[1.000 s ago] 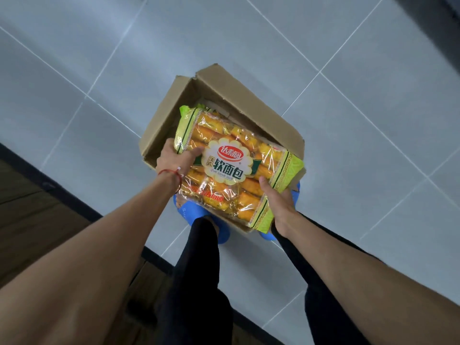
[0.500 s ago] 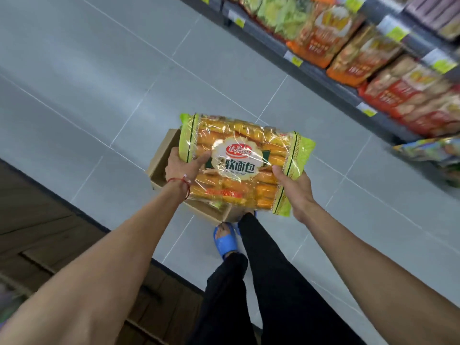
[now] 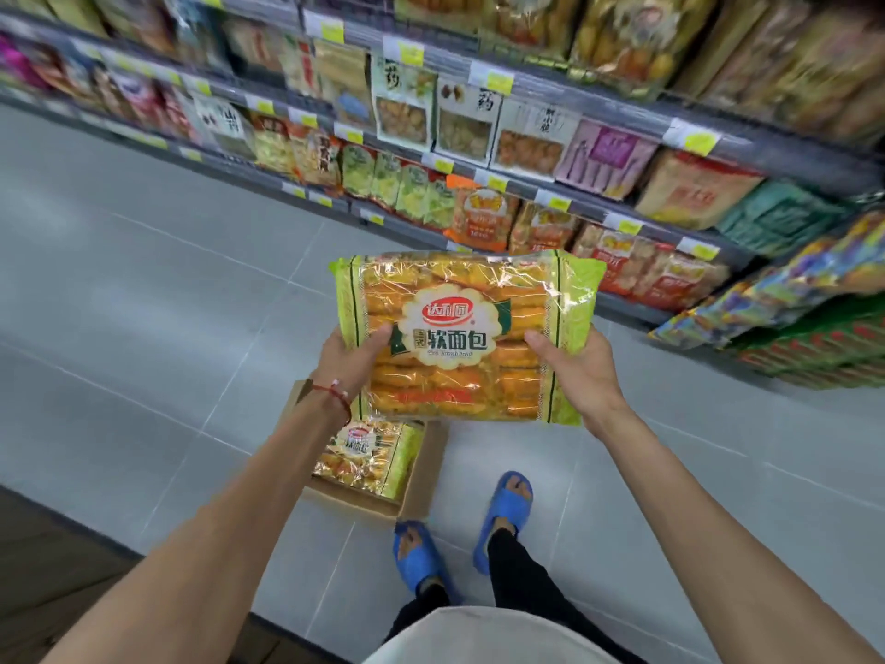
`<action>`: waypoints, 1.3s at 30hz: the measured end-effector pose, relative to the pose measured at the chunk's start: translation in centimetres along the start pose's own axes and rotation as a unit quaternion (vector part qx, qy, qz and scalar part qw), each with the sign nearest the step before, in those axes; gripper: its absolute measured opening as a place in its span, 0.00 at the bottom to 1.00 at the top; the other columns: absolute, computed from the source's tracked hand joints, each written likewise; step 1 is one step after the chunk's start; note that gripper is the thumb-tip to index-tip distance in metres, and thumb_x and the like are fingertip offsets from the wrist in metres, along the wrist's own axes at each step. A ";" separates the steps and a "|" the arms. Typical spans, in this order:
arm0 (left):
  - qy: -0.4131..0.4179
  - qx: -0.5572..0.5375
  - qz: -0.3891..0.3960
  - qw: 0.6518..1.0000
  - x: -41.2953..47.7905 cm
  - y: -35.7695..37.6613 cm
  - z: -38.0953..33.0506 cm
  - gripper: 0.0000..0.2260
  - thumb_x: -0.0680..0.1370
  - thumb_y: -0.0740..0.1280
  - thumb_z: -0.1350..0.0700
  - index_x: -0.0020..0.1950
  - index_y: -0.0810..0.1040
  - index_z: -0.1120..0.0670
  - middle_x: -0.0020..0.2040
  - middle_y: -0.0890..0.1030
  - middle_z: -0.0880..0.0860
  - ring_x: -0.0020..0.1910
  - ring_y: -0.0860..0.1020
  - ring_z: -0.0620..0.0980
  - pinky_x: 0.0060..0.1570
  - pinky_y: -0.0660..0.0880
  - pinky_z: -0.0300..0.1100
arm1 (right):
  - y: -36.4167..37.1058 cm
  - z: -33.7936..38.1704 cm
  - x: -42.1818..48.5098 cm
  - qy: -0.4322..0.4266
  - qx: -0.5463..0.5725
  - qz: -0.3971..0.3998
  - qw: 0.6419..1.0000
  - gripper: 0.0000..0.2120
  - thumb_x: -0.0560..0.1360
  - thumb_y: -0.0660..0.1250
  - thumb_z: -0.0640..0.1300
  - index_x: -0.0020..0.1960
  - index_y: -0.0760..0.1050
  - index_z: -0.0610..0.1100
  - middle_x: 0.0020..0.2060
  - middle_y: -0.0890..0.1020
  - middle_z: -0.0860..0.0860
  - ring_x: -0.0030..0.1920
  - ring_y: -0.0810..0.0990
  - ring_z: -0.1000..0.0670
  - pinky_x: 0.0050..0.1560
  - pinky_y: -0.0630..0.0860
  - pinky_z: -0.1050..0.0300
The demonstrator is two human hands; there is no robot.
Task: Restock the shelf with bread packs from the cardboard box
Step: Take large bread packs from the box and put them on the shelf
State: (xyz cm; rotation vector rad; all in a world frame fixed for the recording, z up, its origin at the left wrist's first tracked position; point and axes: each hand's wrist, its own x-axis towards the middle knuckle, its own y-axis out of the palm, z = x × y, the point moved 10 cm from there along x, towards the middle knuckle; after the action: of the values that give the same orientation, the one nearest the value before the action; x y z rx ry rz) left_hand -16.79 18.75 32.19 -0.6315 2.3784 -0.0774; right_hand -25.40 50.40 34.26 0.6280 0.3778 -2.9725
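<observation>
I hold a yellow-green bread pack (image 3: pixel 459 337) flat in front of me, label up, above the floor. My left hand (image 3: pixel 347 364) grips its left edge, thumb on top; a red string is on that wrist. My right hand (image 3: pixel 574 371) grips its right edge. Below and behind the pack, the cardboard box (image 3: pixel 421 476) stands on the tiles with another bread pack (image 3: pixel 366 455) inside, partly hidden by my left forearm. The shelf (image 3: pixel 550 194) full of snack and bread bags runs across the top and right.
Grey floor tiles (image 3: pixel 143 304) stretch to the left. My feet in blue slippers (image 3: pixel 507 510) stand just right of the box. A dark wooden surface (image 3: pixel 57 577) lies at the lower left. Colourful packs (image 3: pixel 790 289) jut out at the right.
Both hands lifted the bread pack out of the box and up. My view has risen from the floor to the shelves, and the box now shows below the pack.
</observation>
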 end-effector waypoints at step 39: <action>0.416 0.083 0.051 0.904 8.5 27.4 -64.4 0.49 0.69 0.79 0.57 0.80 0.50 0.55 0.79 0.59 0.59 0.77 0.61 0.58 0.73 0.59 0.54 | -26.5 45.2 28.3 -0.227 0.093 -0.202 0.948 0.55 0.68 0.83 0.45 0.80 0.48 0.46 0.78 0.64 0.45 0.77 0.64 0.44 0.77 0.61 0.46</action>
State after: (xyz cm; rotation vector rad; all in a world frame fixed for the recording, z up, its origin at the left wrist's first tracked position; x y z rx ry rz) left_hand -73.95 32.09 71.29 -0.4323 3.1680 -0.6057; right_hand -72.16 63.68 68.63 -0.1625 0.2070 -3.4305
